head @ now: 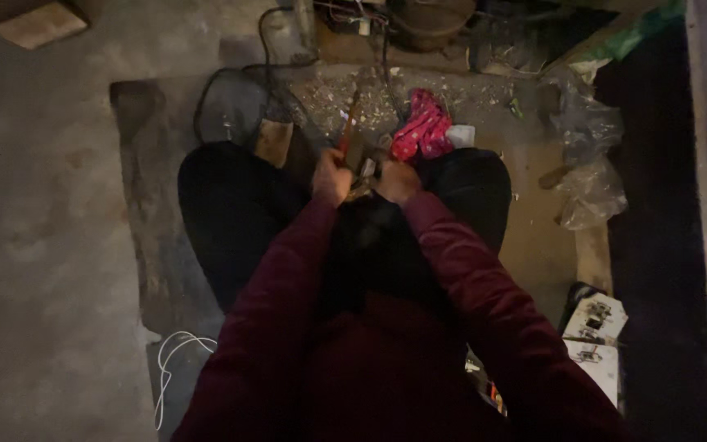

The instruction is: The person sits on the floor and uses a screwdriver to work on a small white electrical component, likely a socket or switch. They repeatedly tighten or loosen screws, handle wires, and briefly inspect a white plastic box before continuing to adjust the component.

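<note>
I sit on the floor with my knees apart, in dark trousers and maroon sleeves. My left hand (331,175) is closed around a tool with an orange-red handle (345,131) that points away from me. My right hand (398,180) is closed on a small metal part (367,170) held between the two hands. The scene is dim, so the part's exact shape is unclear. Both hands nearly touch above my lap.
A pink patterned cloth (421,127) lies just beyond my right knee. Scattered small scraps (345,96) cover the floor ahead. A black cable (235,82) loops at left, a white cord (175,354) lies near my left side. Clear plastic bags (589,184) and white boards (595,331) sit at right.
</note>
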